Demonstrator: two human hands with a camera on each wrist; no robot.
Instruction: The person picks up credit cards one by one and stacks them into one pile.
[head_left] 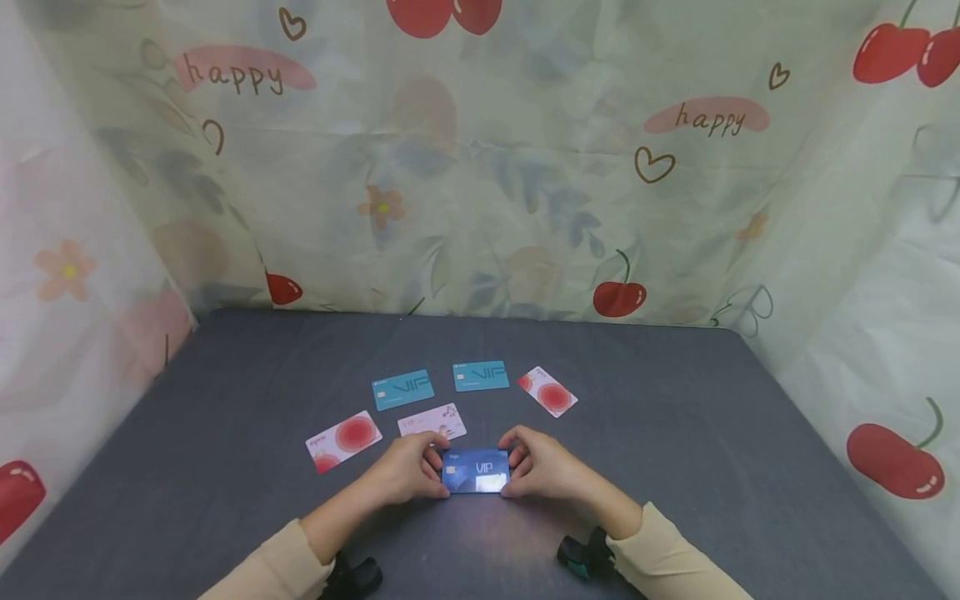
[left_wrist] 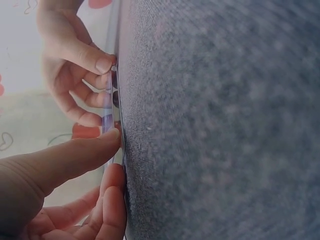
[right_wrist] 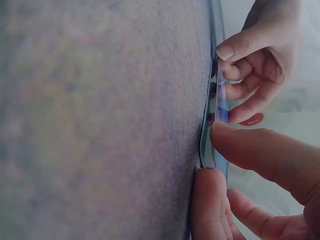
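Note:
A blue VIP card (head_left: 476,468) lies low over the front middle of the grey table, light glinting off its right half. My left hand (head_left: 405,471) pinches its left end, thumb at the near corner and fingers curled behind. At the right end my right hand (head_left: 547,467) pinches it in the same way. Both wrist views see the card (right_wrist: 223,114) nearly edge-on, with a second thin edge beside it; whether that is another card, I cannot tell. Just beyond my left fingers is a pale pink card (head_left: 431,421), its near edge partly hidden.
Two teal VIP cards (head_left: 403,389) lie farther back on the dark grey tabletop (head_left: 225,433). A white card with red circles (head_left: 343,442) is at left, a similar red-circled card (head_left: 548,392) at right. A printed cloth (head_left: 480,250) hangs behind and at both sides.

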